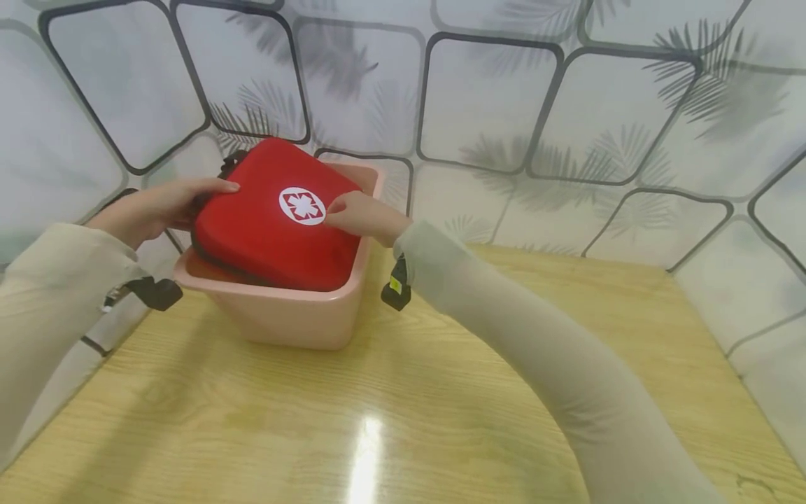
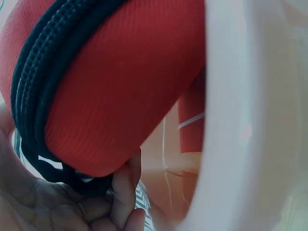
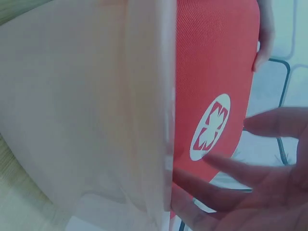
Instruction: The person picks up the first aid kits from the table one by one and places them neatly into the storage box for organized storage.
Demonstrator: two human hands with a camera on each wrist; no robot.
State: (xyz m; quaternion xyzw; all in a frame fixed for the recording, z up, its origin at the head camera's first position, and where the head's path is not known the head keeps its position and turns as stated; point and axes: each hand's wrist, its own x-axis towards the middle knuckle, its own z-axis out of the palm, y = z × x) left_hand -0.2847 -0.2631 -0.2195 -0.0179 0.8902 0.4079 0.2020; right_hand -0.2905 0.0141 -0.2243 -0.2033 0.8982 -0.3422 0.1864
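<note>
A red first-aid case (image 1: 264, 231) with a white cross emblem (image 1: 302, 206) sits tilted in the mouth of a pink plastic bin (image 1: 290, 318), its far left side higher. My left hand (image 1: 157, 210) grips the case's left end, thumb on top and the other fingers underneath. In the left wrist view, those fingers are at a black strap (image 2: 50, 172) below the black zipper (image 2: 31, 86). Over the case's right side is my right hand (image 1: 365, 215), close to the emblem. The right wrist view shows its fingers (image 3: 231, 168) spread, some reaching the case beside the bin's rim.
Inside the bin, below the case, a red surface with a white line (image 2: 191, 126) shows. The bin stands on a light wood table (image 1: 453, 406) near the patterned wall (image 1: 491, 105). Black wrist devices hang at both sleeves.
</note>
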